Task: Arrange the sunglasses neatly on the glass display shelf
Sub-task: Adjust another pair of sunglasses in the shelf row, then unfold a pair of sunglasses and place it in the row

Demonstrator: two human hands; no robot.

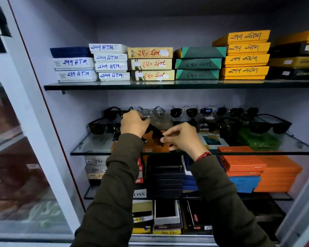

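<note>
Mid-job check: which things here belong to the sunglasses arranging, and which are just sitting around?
Job:
- dark sunglasses held by left hand and right hand
- sunglasses rows
- glass shelf

Bystanders:
- labelled boxes above
- orange boxes below
- black cases

pale cabinet walls (75, 32), stacked boxes (150, 64) above, glass door (16, 157) at left.
</note>
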